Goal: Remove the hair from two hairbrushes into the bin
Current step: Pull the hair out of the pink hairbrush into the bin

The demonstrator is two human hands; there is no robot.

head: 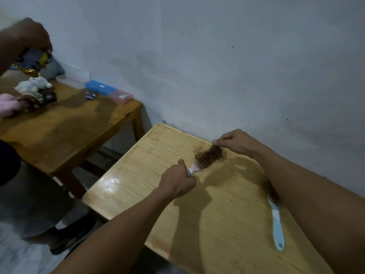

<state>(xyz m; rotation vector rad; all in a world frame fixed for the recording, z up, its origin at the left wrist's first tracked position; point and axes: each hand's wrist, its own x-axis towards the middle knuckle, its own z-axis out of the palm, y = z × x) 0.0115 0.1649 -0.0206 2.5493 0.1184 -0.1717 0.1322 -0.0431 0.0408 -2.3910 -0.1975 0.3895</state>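
Two hands were engaged: the left hand (177,179) gripped the pink brush (205,160) handle, while light, tangled hair (207,155) was pinched by the right hand (235,142).

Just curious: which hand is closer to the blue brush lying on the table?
Neither clearly: the right hand and left hand are both up at the pink brush, far from the blue brush, which lies beside the right forearm.
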